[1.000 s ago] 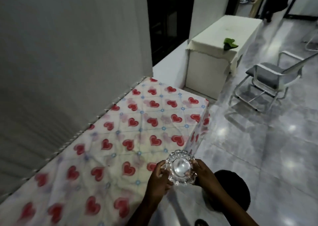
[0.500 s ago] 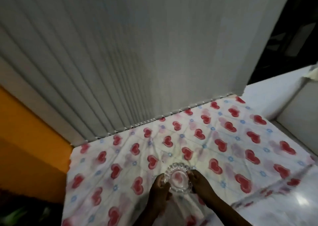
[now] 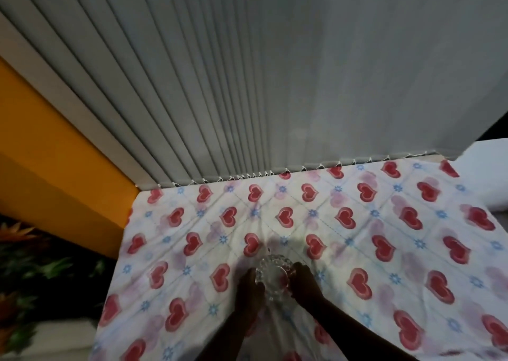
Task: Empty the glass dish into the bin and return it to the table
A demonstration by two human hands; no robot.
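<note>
bare tablecloth (image 3: 357, 231) all round, blinds (image 3: 247, 85) closing the far edge

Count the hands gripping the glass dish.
2: the left hand on the glass dish's left side, the right hand on its right, above the heart-print tablecloth.

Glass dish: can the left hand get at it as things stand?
Probably yes. The left hand is already against the left side of the glass dish, the right hand against the opposite side, above the heart-print tablecloth. Nothing lies between hand and dish.
</note>
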